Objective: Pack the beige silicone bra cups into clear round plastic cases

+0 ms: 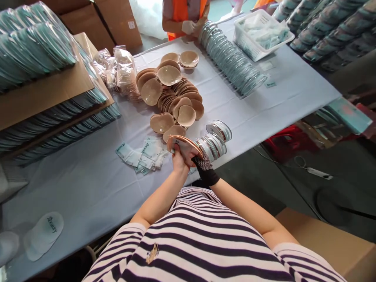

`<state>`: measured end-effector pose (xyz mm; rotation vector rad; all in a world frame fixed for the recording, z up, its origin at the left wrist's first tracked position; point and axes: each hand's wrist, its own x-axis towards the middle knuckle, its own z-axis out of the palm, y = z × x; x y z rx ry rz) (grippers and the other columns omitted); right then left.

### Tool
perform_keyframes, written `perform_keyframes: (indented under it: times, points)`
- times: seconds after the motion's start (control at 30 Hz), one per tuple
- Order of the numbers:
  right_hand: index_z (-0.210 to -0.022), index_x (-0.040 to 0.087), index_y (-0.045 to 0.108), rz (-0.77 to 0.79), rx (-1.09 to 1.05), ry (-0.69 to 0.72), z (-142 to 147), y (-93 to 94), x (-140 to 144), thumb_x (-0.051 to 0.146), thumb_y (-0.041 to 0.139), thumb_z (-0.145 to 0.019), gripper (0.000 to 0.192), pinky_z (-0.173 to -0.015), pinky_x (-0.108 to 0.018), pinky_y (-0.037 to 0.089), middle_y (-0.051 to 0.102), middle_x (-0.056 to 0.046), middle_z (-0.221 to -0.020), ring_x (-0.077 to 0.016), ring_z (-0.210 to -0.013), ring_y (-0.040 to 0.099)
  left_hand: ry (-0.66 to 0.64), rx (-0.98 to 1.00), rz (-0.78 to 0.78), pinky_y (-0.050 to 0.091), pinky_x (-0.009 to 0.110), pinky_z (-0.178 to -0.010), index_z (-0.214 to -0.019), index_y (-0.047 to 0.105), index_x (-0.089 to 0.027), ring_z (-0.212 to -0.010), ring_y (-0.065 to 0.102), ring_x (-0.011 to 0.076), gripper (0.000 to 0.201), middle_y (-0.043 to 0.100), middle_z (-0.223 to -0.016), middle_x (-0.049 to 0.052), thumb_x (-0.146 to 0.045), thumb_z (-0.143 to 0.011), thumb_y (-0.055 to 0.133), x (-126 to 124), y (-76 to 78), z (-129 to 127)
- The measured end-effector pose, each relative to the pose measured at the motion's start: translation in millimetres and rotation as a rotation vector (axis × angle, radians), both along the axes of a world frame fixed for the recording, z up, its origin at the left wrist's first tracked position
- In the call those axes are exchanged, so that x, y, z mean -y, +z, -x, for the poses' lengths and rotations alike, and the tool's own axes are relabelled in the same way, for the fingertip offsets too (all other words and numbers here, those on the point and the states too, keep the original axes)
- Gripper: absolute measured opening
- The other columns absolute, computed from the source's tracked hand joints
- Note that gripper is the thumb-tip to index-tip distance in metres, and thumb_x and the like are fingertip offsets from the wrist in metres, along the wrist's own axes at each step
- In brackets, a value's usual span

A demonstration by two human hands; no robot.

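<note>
Low at the table's near edge I hold a beige stick-on bra (187, 148), its cups under a shiny clear film with small dark print. My bare left hand (179, 162) is closed on its left side. My right hand (206, 166), in a dark glove with white dots, grips its right side; some fingers are hidden beneath. Just right of it stand round clear-lidded packs (212, 147) in a short row. A spread of printed sachets (148, 153) lies left of my hands. Beyond them are nested beige bra cups (180, 94), stacked and overlapping.
Plastic-wrapped cups (125, 74) lie at the back left, beside cartons filled with clear round packs (38, 47). A long row of clear packs (232, 58) and a white basket (249, 41) stand at the far right. Opposite, a person in an orange vest (185, 15) works with gloved hands.
</note>
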<state>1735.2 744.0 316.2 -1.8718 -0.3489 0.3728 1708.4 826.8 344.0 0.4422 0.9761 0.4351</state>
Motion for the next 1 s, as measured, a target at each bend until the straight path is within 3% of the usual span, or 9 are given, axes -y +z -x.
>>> perform_keyframes:
  times: [0.1, 0.2, 0.3, 0.37, 0.43, 0.53, 0.63, 0.77, 1.0]
  points:
    - [-0.109, 0.022, 0.068, 0.181, 0.156, 0.002, -12.1, 1.1, 0.5, 0.035, 0.059, -0.084, 0.03, -0.105, -0.047, 0.05, 0.071, -0.011, -0.115, -0.0277, -0.113, 0.064, 0.007, 0.004, -0.03, 0.057, 0.026, -0.073, -0.105, 0.063, -0.019, -0.08, 0.07, 0.0154, 0.025, 0.072, -0.09, 0.004, -0.041, -0.094, 0.058, 12.3, -3.3, -4.0]
    - [-0.101, 0.019, 0.069, 0.254, 0.214, -0.037, -32.3, 3.3, 9.3, 0.03, 0.054, -0.085, 0.024, -0.097, -0.047, 0.055, 0.073, -0.012, -0.104, -0.0268, -0.101, 0.069, -0.034, 0.021, -0.111, 0.057, 0.028, -0.08, -0.106, 0.063, -0.019, -0.09, 0.071, 0.0164, 0.02, 0.073, -0.102, 0.006, -0.035, -0.092, 0.061, 22.3, -11.1, -10.5]
    - [-0.097, 0.02, 0.069, 0.268, 0.245, -0.097, -54.5, 4.9, 28.9, 0.034, 0.054, -0.086, 0.024, -0.089, -0.046, 0.058, 0.075, -0.01, -0.098, -0.0262, -0.094, 0.07, -0.22, 0.076, -0.302, 0.054, 0.032, -0.092, -0.112, 0.062, -0.023, -0.106, 0.068, 0.0183, 0.024, 0.069, -0.119, 0.006, -0.033, -0.09, 0.063, 19.9, -25.5, -15.7]
    - [-0.096, 0.02, 0.07, 0.263, 0.339, -0.144, -63.6, 6.4, 49.6, 0.037, 0.051, -0.088, 0.026, -0.087, -0.043, 0.058, 0.075, -0.009, -0.097, -0.0254, -0.093, 0.07, -0.461, 0.115, -0.575, 0.052, 0.036, -0.097, -0.116, 0.061, -0.023, -0.11, 0.066, 0.0202, 0.029, 0.068, -0.122, 0.007, -0.034, -0.089, 0.063, 8.1, -37.1, -14.5]
    - [-0.097, 0.019, 0.07, 0.28, 0.457, -0.222, -62.6, 7.5, 75.1, 0.037, 0.046, -0.091, 0.03, -0.085, -0.041, 0.058, 0.075, -0.01, -0.095, -0.0248, -0.091, 0.071, -0.731, 0.125, -0.992, 0.049, 0.041, -0.101, -0.118, 0.06, -0.022, -0.113, 0.063, 0.0229, 0.033, 0.067, -0.121, 0.008, -0.032, -0.087, 0.065, -10.2, -47.6, -8.9]
    - [-0.101, 0.017, 0.069, 0.356, 0.596, -0.324, -40.6, 5.6, 112.0, 0.037, 0.043, -0.092, 0.034, -0.081, -0.038, 0.059, 0.075, -0.012, -0.093, -0.0253, -0.087, 0.072, -1.148, 0.141, -1.641, 0.046, 0.045, -0.101, -0.109, 0.065, -0.022, -0.111, 0.062, 0.0258, 0.026, 0.068, -0.112, 0.009, -0.027, -0.083, 0.068, -36.5, -58.3, 2.2]
    - [-0.109, 0.017, 0.068, 0.426, 0.636, -0.317, -6.8, -0.4, 133.6, 0.035, 0.047, -0.089, 0.035, -0.081, -0.037, 0.059, 0.075, -0.012, -0.099, -0.0252, -0.089, 0.072, -1.376, 0.212, -2.013, 0.047, 0.043, -0.099, -0.105, 0.068, -0.023, -0.106, 0.061, 0.0246, 0.019, 0.068, -0.11, 0.009, -0.027, -0.087, 0.064, -46.5, -63.9, 7.8]
    - [-0.115, 0.018, 0.066, 0.47, 0.6, -0.339, 25.8, -6.1, 136.8, 0.037, 0.049, -0.089, 0.037, -0.081, -0.036, 0.059, 0.075, -0.011, -0.102, -0.0248, -0.089, 0.072, -1.384, 0.21, -2.105, 0.047, 0.041, -0.098, -0.107, 0.068, -0.024, -0.105, 0.06, 0.0236, 0.02, 0.067, -0.11, 0.009, -0.03, -0.088, 0.065, -43.8, -68.5, 9.6]
    - [-0.126, 0.016, 0.065, 0.573, 0.448, -0.285, 42.1, -13.3, 127.5, 0.036, 0.044, -0.09, 0.046, -0.087, -0.04, 0.057, 0.072, -0.015, -0.109, -0.0287, -0.101, 0.068, -1.407, 0.23, -1.917, 0.041, 0.045, -0.107, -0.11, 0.067, -0.028, -0.117, 0.056, 0.0279, 0.024, 0.064, -0.12, 0.01, -0.033, -0.087, 0.066, -38.0, -68.1, 10.1]
